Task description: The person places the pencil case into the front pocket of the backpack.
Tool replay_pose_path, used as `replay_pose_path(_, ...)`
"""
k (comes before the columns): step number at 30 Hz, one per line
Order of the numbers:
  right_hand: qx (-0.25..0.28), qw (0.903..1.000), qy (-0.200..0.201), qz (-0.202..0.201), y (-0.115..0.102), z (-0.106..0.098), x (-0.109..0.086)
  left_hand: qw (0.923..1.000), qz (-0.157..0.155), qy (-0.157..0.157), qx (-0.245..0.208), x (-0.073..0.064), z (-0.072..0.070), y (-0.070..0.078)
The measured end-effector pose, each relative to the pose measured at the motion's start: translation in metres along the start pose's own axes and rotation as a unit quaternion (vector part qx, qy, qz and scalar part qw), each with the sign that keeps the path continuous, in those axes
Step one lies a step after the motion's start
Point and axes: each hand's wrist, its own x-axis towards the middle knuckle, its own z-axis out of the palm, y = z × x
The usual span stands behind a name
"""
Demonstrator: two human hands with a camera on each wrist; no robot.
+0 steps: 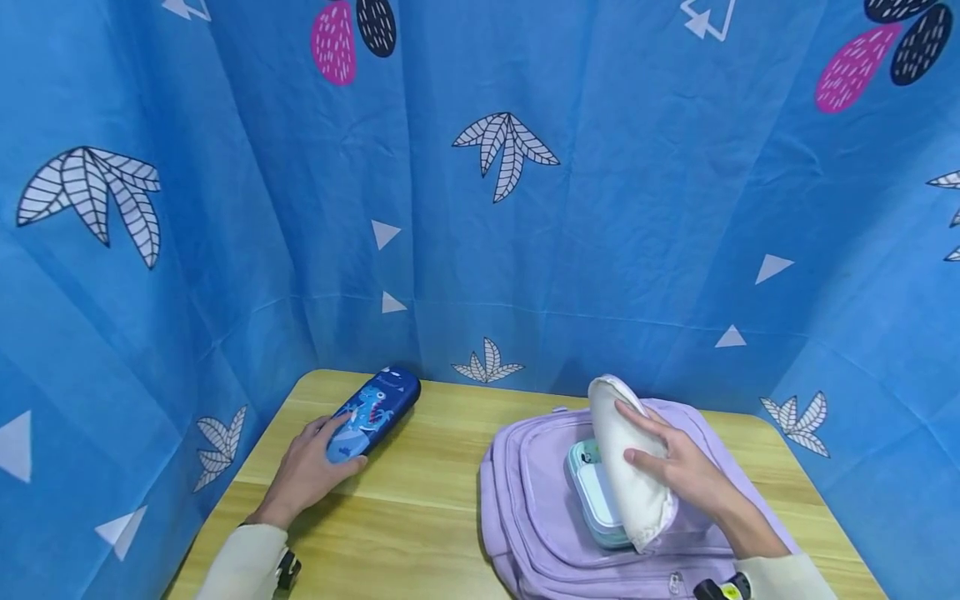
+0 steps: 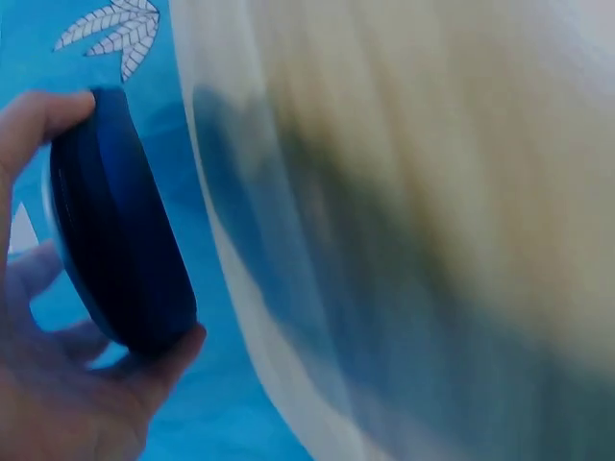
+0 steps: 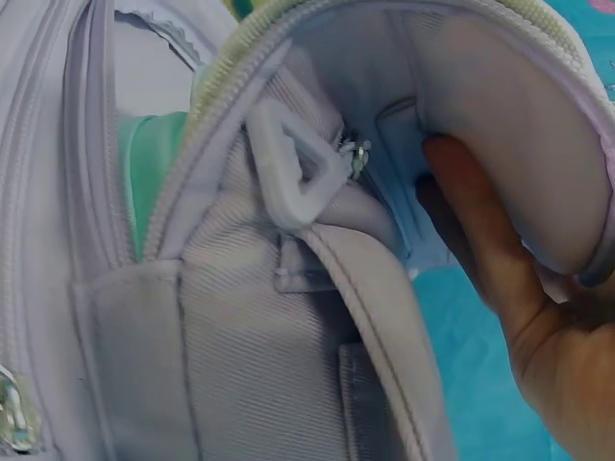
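Note:
My left hand (image 1: 311,467) holds a dark blue pencil case (image 1: 375,410) with a dinosaur picture over the left side of the table. The left wrist view shows the case (image 2: 125,221) edge-on between thumb and fingers. At the right, my right hand (image 1: 686,467) grips a pale-lined, zip-edged flap (image 1: 626,487) of the lilac backpack (image 1: 540,492), holding it raised. Under the flap, a mint-green lunch box (image 1: 592,492) with a whitish lid panel lies against the backpack; the flap hides part of it. The right wrist view shows fingers (image 3: 480,221) against the flap's inner face.
The backpack lies flat on the wooden table (image 1: 420,517). A fabric strap (image 3: 375,317) and plastic triangular ring (image 3: 288,173) hang near the flap. A blue patterned curtain (image 1: 480,267) encloses the table at the back and sides.

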Motion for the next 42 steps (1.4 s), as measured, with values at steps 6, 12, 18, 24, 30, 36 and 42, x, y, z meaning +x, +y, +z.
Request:
replay_pose_path(6, 0.02, 0.9992, 0.011, 0.032, 0.0, 0.002, 0.0, 0.9986, 0.042, -0.03, -0.002, 0.003, 0.004, 0.015)
replay_pose_path(12, 0.038, 0.9986, 0.018, 0.033, 0.001, 0.006, -0.001, 0.9939, 0.086, -0.067, -0.015, 0.004, 0.011, 0.032)
replay_pose_path(18, 0.056, 0.9979, 0.017, 0.029, 0.002, 0.014, -0.002, 0.9868, 0.127, -0.098, -0.021, 0.006, 0.023, 0.059)
replay_pose_path(24, 0.099, 0.9948, 0.015, 0.022, 0.003, 0.023, -0.005, 0.9772, 0.158, -0.141, -0.018, 0.005, 0.029, 0.087)
replay_pose_path(30, 0.14, 0.9896, 0.02, 0.024, 0.005, 0.028, -0.006, 0.9594, 0.218, -0.178, -0.02, 0.012, 0.032, 0.115)
replay_pose_path(36, 0.19, 0.981, 0.009, 0.035, 0.008, 0.034, -0.005, 0.9462, 0.257, -0.195, -0.016, 0.023, 0.034, 0.132)
replay_pose_path(42, 0.258, 0.9655, -0.003, 0.033, 0.014, 0.035, 0.0, 0.9408, 0.263, -0.213, -0.006, 0.03, 0.037, 0.143)
